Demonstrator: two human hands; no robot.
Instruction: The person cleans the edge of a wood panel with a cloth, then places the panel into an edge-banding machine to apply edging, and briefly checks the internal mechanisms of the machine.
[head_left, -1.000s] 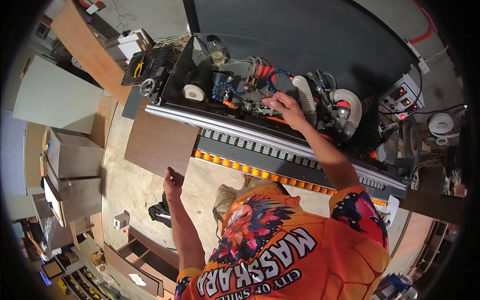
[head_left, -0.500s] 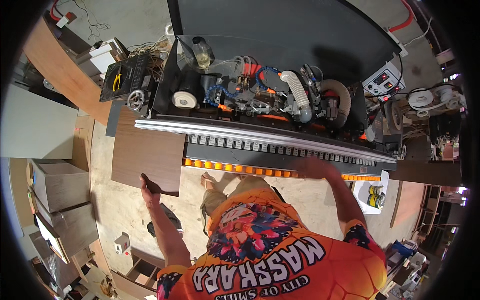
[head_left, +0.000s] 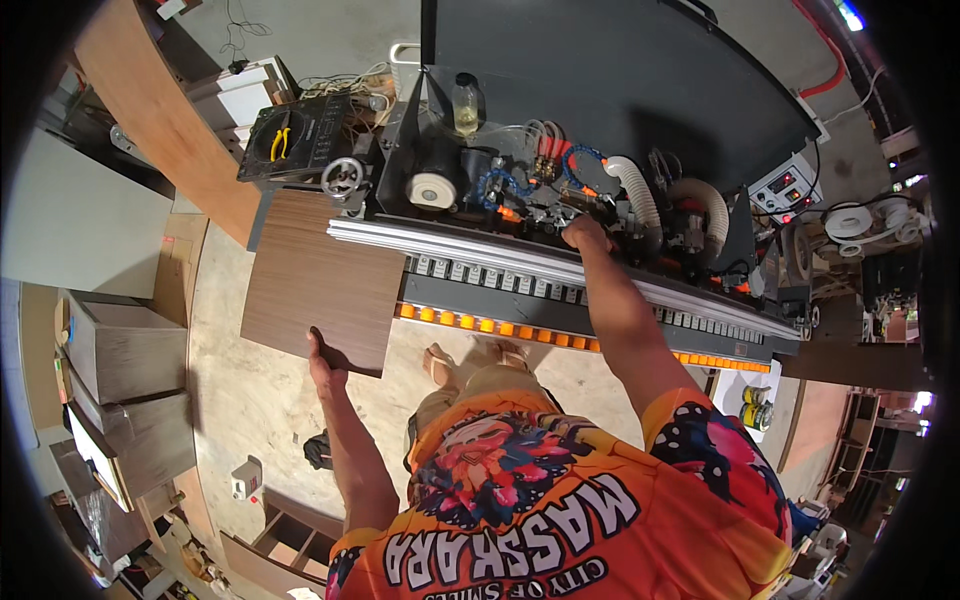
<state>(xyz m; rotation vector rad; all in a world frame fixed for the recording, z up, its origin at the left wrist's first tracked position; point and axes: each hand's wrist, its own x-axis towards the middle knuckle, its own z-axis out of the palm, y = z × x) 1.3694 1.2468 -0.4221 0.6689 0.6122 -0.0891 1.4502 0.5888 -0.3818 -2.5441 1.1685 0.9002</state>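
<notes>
A wood-grain brown panel (head_left: 318, 280) lies at the left end of a long edge banding machine (head_left: 470, 240). My left hand (head_left: 328, 367) grips the panel's near edge, thumb on top and the other fingers hidden below. Stretched over the machine's silver rail (head_left: 460, 247), my right hand (head_left: 588, 234) is in among the metal fittings behind it. Its fingers look curled, but what they hold, if anything, is hidden. Left of that hand are blue jointed hoses (head_left: 505, 182) with orange nozzles; a ribbed white duct hose (head_left: 633, 190) stands at its right.
Orange rollers (head_left: 486, 325) line the machine's front edge. A handwheel (head_left: 342, 178) and yellow-handled pliers (head_left: 280, 143) on a black cooktop (head_left: 297, 135) are at the left end. A control box (head_left: 787, 190) stands at the far right. Grey cabinets (head_left: 130, 350) are stacked at the left.
My right hand has moved from above the front rollers up and over the rail into the machine's fittings. My left hand keeps its grip on the panel. The whole view has shifted somewhat.
</notes>
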